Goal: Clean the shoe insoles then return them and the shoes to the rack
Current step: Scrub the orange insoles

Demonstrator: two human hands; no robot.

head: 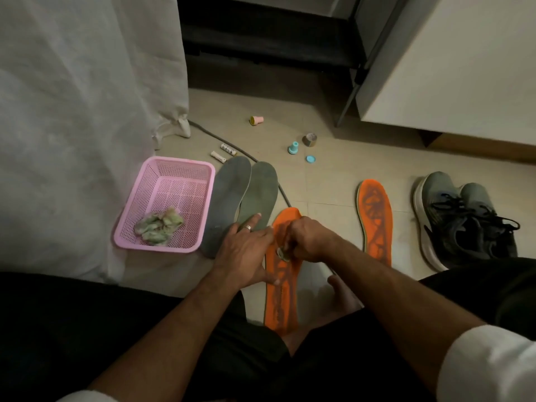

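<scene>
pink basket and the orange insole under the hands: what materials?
Pink basket: looks like moulded plastic with a slight sheen; its walls and floor are a regular perforated grid. Orange insole: probably foam, matte, with a thin flat profile and grey marks along its surface; the exact type is unclear.

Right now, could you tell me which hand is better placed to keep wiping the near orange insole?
Right hand: it already pinches a small wad on the orange insole, while the left hand lies flat, steadying it.
</scene>
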